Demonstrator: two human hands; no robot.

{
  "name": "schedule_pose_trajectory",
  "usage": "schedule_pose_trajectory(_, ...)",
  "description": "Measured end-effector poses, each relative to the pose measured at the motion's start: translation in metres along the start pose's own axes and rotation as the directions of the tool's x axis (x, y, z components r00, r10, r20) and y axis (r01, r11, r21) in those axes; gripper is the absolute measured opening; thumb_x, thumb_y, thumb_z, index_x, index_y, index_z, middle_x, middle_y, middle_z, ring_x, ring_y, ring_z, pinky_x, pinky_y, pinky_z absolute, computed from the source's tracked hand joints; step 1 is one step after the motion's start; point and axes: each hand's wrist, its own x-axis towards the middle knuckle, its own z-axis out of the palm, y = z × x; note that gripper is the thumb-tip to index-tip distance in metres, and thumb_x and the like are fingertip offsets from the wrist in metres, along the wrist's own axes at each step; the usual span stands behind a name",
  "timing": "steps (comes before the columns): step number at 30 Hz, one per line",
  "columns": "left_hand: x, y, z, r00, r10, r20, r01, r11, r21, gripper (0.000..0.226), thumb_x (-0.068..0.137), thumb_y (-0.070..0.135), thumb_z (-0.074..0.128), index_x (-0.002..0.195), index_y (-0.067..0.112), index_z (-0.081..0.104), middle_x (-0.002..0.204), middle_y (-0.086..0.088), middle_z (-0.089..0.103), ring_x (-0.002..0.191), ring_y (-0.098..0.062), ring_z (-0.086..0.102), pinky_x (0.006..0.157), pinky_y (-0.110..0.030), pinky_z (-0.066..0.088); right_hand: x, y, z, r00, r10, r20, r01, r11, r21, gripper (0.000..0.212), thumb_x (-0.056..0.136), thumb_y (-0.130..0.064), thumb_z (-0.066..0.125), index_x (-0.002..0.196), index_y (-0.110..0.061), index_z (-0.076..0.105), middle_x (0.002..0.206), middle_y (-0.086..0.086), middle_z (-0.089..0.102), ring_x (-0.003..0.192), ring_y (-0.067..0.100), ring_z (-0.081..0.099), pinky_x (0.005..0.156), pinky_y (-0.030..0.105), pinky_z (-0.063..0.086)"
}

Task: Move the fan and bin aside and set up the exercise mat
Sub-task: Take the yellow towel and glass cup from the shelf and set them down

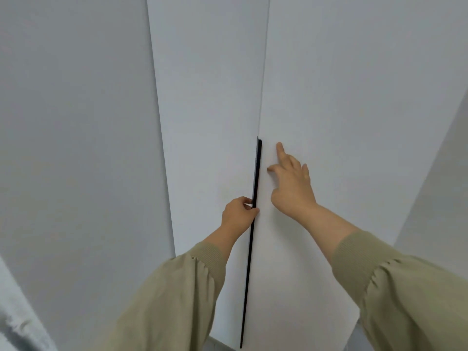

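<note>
The left hand (238, 214) curls its fingers round the edge of a long black handle (258, 160) at centre frame. The right hand (291, 183), fingers spread and holding nothing, presses the white cupboard door (354, 97) just beside it. The handle runs upright. The fan, bin and mat are out of view, their lie unknown; the task looks barely begun.

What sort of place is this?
Probably indoors, in front of a tall cupboard or wardrobe, though little else shows. Two plain white doors meet at a narrow seam, and a long black handle runs down it. The left hand grips the handle; the right hand touches the right door.
</note>
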Motion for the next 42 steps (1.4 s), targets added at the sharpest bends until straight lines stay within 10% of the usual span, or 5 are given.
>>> schedule_pose_trajectory(11,0.049,0.006,0.017,0.996,-0.010,-0.085,0.021,0.991,0.134,0.034,0.090,0.024,0.057,0.121,0.013,0.061,0.115,-0.002,0.064,0.108,-0.021,0.059,0.089,-0.028,0.044,0.055,0.033,0.005,0.989,-0.048,0.137,0.082,0.962,-0.259,0.080,0.079,-0.002,0.043,0.150,-0.018,0.010,0.158,-0.007,-0.017,0.146,0.013,-0.004,0.117,0.052,-0.004)
schedule_pose_trajectory(18,0.089,0.023,0.029,0.989,-0.029,-0.145,0.055,0.983,0.175,0.020,0.088,0.028,0.059,0.083,0.011,0.068,0.081,-0.004,0.070,0.083,-0.023,0.066,0.069,-0.028,0.048,0.078,0.070,0.019,0.978,-0.105,0.177,0.172,0.891,-0.419,0.079,0.086,-0.005,0.038,0.151,-0.017,-0.003,0.156,-0.005,-0.024,0.145,0.009,-0.017,0.115,0.054,-0.004)
schedule_pose_trajectory(25,0.129,0.029,0.044,0.980,-0.021,-0.199,0.070,0.967,0.246,0.037,0.089,0.038,0.056,0.063,0.012,0.053,0.061,0.000,0.056,0.065,-0.024,0.056,0.061,-0.029,0.045,0.099,0.098,0.041,0.973,-0.214,0.088,0.230,0.840,-0.491,0.078,0.086,-0.004,0.037,0.151,-0.017,-0.005,0.153,-0.001,-0.028,0.144,0.015,-0.019,0.113,0.056,-0.007)
schedule_pose_trajectory(31,0.146,0.020,0.044,0.983,0.016,-0.181,0.032,0.965,0.260,0.041,0.086,0.042,0.059,0.062,0.010,0.053,0.059,-0.002,0.052,0.059,-0.022,0.048,0.058,-0.031,0.042,0.111,0.120,0.069,0.939,-0.339,-0.051,0.246,0.771,-0.587,0.088,0.059,-0.005,0.065,0.143,-0.016,0.039,0.155,0.004,0.011,0.144,0.019,0.012,0.111,0.056,-0.007)
schedule_pose_trajectory(42,0.122,0.024,0.035,0.991,0.043,-0.124,-0.010,0.967,0.256,0.036,0.090,0.042,0.055,0.069,0.013,0.058,0.074,-0.003,0.067,0.073,-0.024,0.063,0.064,-0.030,0.047,0.096,0.110,0.037,0.950,-0.229,0.210,0.311,0.691,-0.653,0.079,0.089,-0.024,0.049,0.151,-0.020,0.001,0.155,0.006,-0.026,0.144,0.019,-0.021,0.112,0.058,-0.007)
